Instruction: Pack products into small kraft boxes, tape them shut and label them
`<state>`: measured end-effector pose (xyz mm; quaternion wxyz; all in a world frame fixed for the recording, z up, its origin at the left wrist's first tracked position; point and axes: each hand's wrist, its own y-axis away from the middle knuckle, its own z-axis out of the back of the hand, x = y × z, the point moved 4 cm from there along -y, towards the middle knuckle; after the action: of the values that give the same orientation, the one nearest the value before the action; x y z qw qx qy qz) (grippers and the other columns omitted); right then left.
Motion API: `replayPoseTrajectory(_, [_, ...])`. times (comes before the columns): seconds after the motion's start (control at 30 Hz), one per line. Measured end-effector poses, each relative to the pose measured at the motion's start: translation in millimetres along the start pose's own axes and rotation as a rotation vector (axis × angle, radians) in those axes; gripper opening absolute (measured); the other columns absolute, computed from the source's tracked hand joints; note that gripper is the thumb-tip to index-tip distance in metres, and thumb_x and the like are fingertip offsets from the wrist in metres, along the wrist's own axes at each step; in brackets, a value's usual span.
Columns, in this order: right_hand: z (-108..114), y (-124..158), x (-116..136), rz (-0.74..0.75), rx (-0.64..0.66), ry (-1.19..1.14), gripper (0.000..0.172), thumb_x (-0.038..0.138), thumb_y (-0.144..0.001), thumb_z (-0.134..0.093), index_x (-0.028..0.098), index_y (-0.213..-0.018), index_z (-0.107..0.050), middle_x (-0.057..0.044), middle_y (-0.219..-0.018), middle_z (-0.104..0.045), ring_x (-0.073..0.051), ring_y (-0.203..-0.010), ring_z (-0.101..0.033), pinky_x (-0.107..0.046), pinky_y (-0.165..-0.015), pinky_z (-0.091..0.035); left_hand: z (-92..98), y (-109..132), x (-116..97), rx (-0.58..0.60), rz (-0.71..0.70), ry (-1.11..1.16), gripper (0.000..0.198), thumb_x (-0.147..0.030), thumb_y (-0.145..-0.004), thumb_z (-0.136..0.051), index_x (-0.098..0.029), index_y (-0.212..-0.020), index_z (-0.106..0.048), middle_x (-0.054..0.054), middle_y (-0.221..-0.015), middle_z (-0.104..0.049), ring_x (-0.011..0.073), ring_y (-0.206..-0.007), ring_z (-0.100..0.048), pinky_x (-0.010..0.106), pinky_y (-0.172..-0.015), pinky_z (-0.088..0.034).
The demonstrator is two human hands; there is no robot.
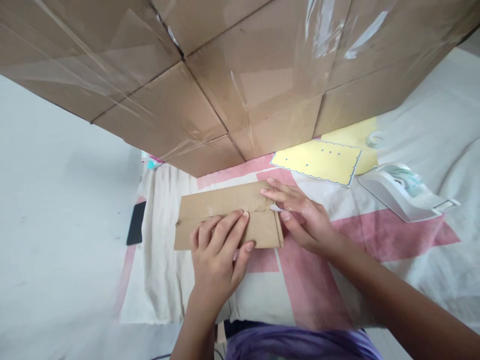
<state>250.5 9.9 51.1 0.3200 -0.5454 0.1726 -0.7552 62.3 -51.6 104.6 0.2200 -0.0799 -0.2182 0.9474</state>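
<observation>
A folded brown paper envelope [210,212] lies flat on a white and pink cloth [315,280] in front of me. My left hand [219,250] rests on its lower middle with the fingers stretched flat and pressed down on the paper. My right hand [300,217] is at the envelope's right end. Its fingers lie along the folded flap, and a small pale bit of tape or paper shows between thumb and forefinger.
A large taped cardboard box [232,70] looms over the far side. A yellow card with a blue scalloped border [318,161] lies beyond my right hand. A white tape dispenser [405,192] sits at the right. A dark phone [135,222] lies at the cloth's left edge.
</observation>
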Motion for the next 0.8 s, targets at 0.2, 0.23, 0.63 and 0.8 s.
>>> replayPoseTrajectory(0.2, [0,-2,1,0.009,0.004,-0.002,0.044,0.011,-0.102,-0.046,0.02,-0.145,-0.054,-0.012,-0.15,-0.06,-0.021,-0.148,-0.046,-0.044,-0.119,-0.044,0.1,-2,0,0.029,-0.008,0.042,0.036,-0.027,-0.102,-0.051,-0.019,-0.136,-0.061,0.009,-0.134,-0.071,0.027,-0.125,-0.058,0.046,-0.11,-0.033])
replayPoseTrajectory(0.23, [1,-2,2,0.015,0.001,-0.005,0.045,0.011,-0.101,-0.047,0.02,-0.145,-0.054,-0.012,-0.149,-0.06,-0.021,-0.148,-0.046,-0.044,-0.119,-0.043,0.3,-2,1,0.039,-0.013,0.039,0.037,-0.029,-0.103,-0.05,-0.018,-0.137,-0.06,0.009,-0.135,-0.071,0.0269,-0.126,-0.057,0.046,-0.111,-0.033])
replayPoseTrajectory(0.63, [1,0,1,0.001,-0.012,-0.028,0.043,0.013,-0.101,-0.048,0.021,-0.142,-0.055,-0.013,-0.148,-0.061,-0.024,-0.145,-0.05,-0.047,-0.116,-0.048,2.6,-3,-2,0.075,-0.03,0.068,0.04,-0.036,-0.102,-0.052,-0.02,-0.138,-0.06,0.009,-0.136,-0.07,0.0261,-0.13,-0.059,0.048,-0.121,-0.023])
replayPoseTrajectory(0.8, [15,9,3,-0.044,-0.295,-0.046,0.031,0.007,-0.093,-0.054,0.027,-0.116,-0.062,-0.008,-0.118,-0.076,-0.025,-0.117,-0.071,-0.047,-0.099,-0.059,6.3,-8,-11,0.085,-0.032,0.022,0.054,-0.039,-0.094,-0.066,-0.017,-0.142,-0.056,0.012,-0.128,-0.073,0.0293,-0.127,-0.062,0.05,-0.124,-0.022])
